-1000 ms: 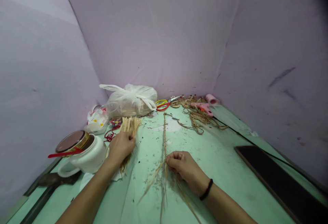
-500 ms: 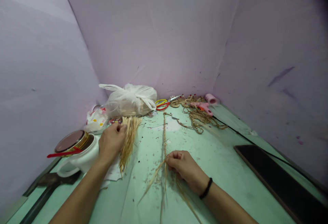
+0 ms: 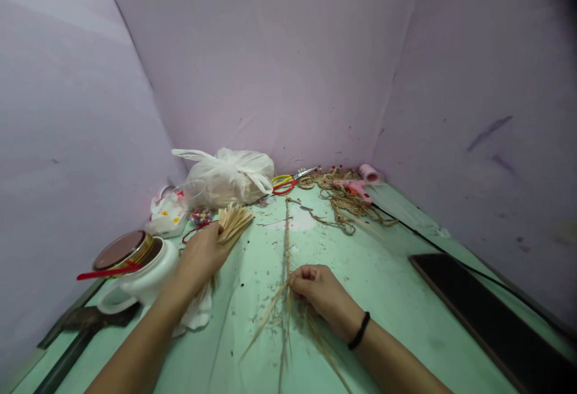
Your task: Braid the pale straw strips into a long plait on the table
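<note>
My left hand (image 3: 206, 252) is closed around a bundle of straw-coloured dry fibres (image 3: 235, 221), whose cut ends fan out beyond my fingers. The lower part of the bundle is mostly hidden behind my hand and wrist. With thumb and fingertips, my right hand (image 3: 315, 286) pinches a thin braid (image 3: 287, 235) of the same fibre, which runs straight away from me along the table. Below the pinch, loose strands (image 3: 265, 325) spread toward me, some to the left and some under my right hand.
On the left stand a white mug (image 3: 153, 274), a gold-rimmed lid (image 3: 124, 251) and a hammer (image 3: 90, 322). A white plastic bag (image 3: 229, 175), scissors (image 3: 288, 184), braided cord (image 3: 351, 205) and a pink glue gun (image 3: 356, 188) lie at the back. A dark phone-like slab (image 3: 487, 316) is at right.
My left hand has turned and tilted the fibre bundle, so its top ends now point up and right. My right hand keeps its pinch on the braid.
</note>
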The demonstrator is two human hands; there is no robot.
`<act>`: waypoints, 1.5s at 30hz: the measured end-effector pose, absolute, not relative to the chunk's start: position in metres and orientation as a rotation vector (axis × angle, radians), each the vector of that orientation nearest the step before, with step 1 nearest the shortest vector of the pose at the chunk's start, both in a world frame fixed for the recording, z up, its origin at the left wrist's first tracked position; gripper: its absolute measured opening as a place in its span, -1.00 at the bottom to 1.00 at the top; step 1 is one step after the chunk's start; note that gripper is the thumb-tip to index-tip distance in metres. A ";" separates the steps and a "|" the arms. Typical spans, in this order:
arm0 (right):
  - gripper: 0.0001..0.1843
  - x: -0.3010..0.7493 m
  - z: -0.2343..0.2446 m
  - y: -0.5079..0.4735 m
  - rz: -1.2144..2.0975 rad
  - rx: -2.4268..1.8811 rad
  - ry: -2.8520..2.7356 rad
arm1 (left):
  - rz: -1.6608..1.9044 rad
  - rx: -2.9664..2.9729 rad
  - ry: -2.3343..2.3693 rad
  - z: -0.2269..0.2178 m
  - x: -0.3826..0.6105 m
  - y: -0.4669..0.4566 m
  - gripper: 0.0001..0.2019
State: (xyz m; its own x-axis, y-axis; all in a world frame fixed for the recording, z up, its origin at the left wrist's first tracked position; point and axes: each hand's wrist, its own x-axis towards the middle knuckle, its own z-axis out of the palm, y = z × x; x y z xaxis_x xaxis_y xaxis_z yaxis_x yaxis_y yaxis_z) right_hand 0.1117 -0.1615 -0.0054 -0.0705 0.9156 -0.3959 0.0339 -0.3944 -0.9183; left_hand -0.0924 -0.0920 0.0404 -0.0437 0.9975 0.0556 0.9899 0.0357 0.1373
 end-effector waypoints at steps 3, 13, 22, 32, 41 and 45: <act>-0.88 0.112 -0.005 -0.161 1.557 -1.487 -1.065 | 0.104 2.256 2.087 0.054 -0.098 -0.108 -0.78; -0.87 0.112 -0.007 -0.161 1.563 -1.477 -1.085 | 0.117 2.403 2.035 0.068 -0.099 -0.141 -0.77; -0.90 0.112 -0.008 -0.160 1.569 -1.491 -1.081 | 0.213 2.213 2.069 0.048 -0.072 -0.073 -0.87; -0.92 0.111 -0.006 -0.160 1.574 -1.505 -1.060 | 0.410 2.137 2.041 0.022 -0.090 -0.057 -0.81; -0.93 0.112 -0.005 -0.160 1.586 -1.497 -1.046 | 1.224 2.112 2.101 0.059 -0.098 -0.066 -0.76; -0.92 0.111 -0.005 -0.161 1.582 -1.496 -1.058 | 1.404 2.070 1.885 0.067 -0.104 -0.064 -0.80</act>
State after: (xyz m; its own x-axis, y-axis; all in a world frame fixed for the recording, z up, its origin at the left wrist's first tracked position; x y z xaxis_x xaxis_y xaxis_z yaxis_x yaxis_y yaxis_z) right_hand 0.1115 -0.1607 -0.0053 -0.0828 0.9041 -0.4192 0.0422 -0.4171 -0.9079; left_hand -0.1042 -0.0643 0.0668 -0.1261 0.7999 0.5867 0.7914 -0.2755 0.5457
